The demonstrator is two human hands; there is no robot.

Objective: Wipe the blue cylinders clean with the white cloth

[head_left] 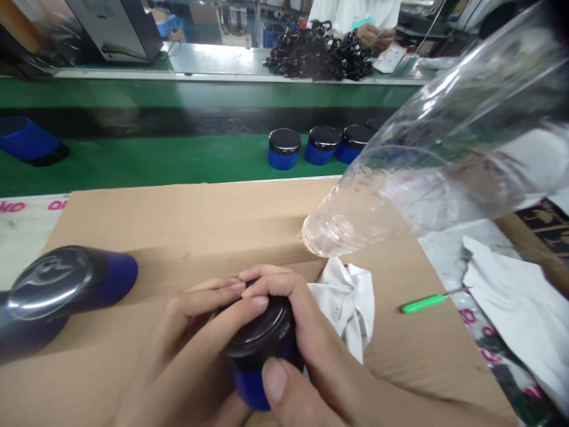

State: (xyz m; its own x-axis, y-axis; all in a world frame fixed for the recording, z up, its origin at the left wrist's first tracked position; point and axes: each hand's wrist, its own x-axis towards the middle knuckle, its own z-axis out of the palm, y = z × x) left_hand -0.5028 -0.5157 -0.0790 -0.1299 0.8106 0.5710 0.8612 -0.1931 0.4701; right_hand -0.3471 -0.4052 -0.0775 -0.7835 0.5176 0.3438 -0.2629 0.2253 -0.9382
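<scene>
Both of my hands are wrapped round a blue jar-shaped item with a glossy black top [262, 332], low in the middle of the head view. My left hand [200, 338] holds its left side, fingers reaching over the black top. On the other side my right hand [311, 338] grips it, with the thumb against the blue body and fingers across the top. A crumpled white cloth [349, 296] lies just beyond my right hand. Further left, dark-topped blue items [106, 279] rest on the cardboard [178, 225].
Clear plastic bags [400, 160] reach in from the upper right. A green-handled tool [424, 303] lies right. Blue jars [284, 148] stand on the green surface [178, 157], another blue item [29, 139] lies left. Black cables [320, 53] and a person's hands [376, 38] are beyond.
</scene>
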